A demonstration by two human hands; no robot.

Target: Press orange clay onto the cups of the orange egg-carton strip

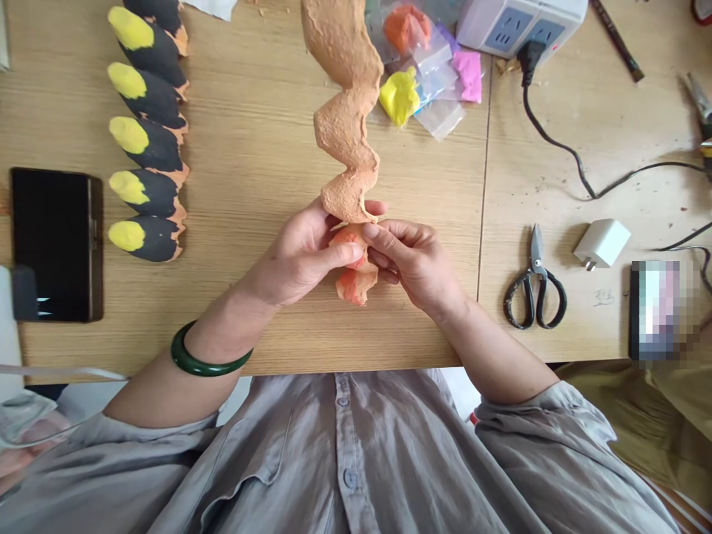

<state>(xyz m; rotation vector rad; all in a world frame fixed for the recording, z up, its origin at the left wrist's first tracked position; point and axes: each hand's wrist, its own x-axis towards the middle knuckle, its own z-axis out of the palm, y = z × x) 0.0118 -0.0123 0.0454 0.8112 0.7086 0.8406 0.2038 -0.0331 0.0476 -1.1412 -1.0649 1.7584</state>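
A peach-coloured, rough strip with a zigzag outline, resembling a cut piece of egg carton, runs from the top of the view down to my hands. My left hand grips its near end from the left, the thumb lying on a patch of orange-red clay-like material there. From the right, my right hand pinches the strip's edge between thumb and fingers. More orange-red colour shows on the lowest bump. Some fingertips are hidden behind the strip.
At left lie a row of black cups with yellow tips and a phone. Bags with yellow clay, orange and pink lumps stand beyond. Rightward are a power strip, black-handled scissors, a white charger and a cable.
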